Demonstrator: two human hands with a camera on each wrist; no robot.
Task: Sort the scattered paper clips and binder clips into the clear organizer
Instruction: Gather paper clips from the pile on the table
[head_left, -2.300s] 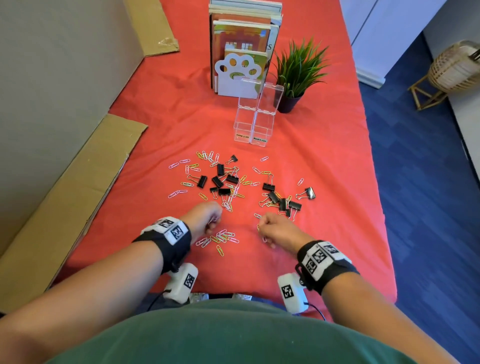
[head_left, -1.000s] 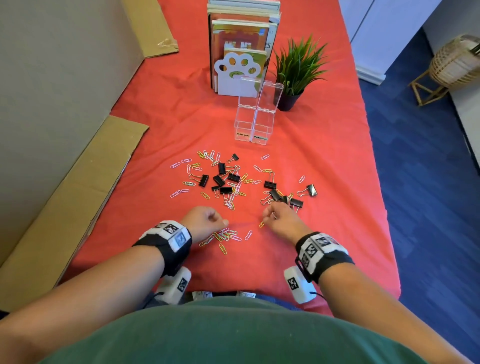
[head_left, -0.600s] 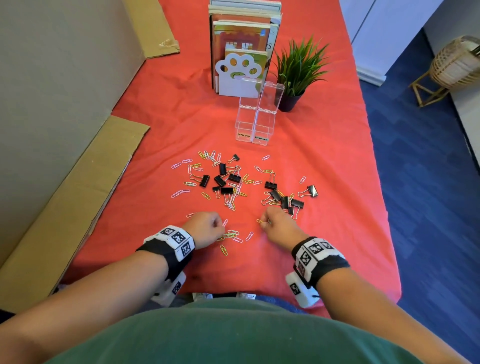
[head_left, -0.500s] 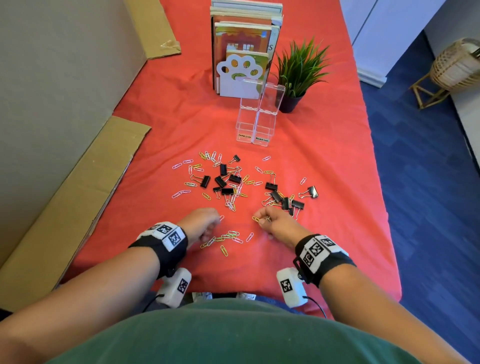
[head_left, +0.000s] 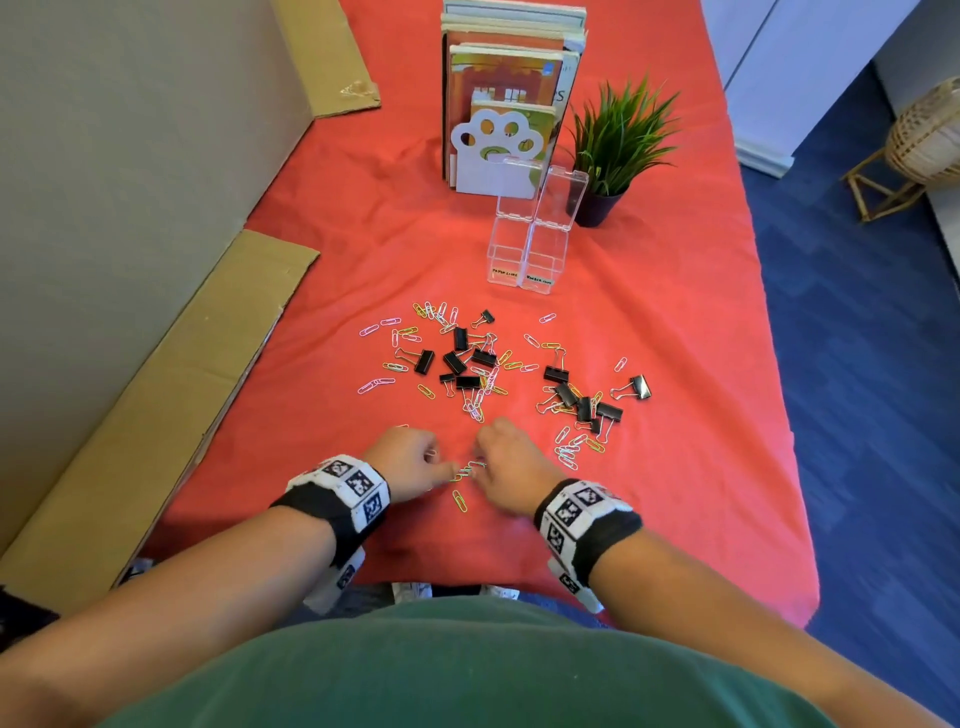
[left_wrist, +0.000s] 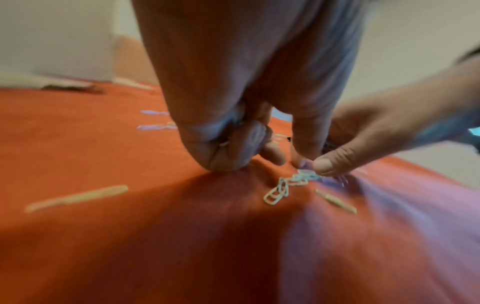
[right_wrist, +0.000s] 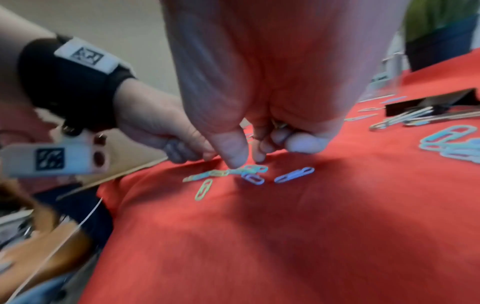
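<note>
Low in the head view, the left hand (head_left: 410, 464) and right hand (head_left: 511, 470), fingers curled, pinch paper clips (head_left: 466, 472) off the red cloth (head_left: 675, 467), a gathering step; next calls for carrying them up-frame to the clear organizer (head_left: 527, 260).

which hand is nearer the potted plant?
Right. The right hand sits on the plant's side of the table, though the potted plant stands far beyond it near the books. The left hand lies just beside the right, farther over.
</note>
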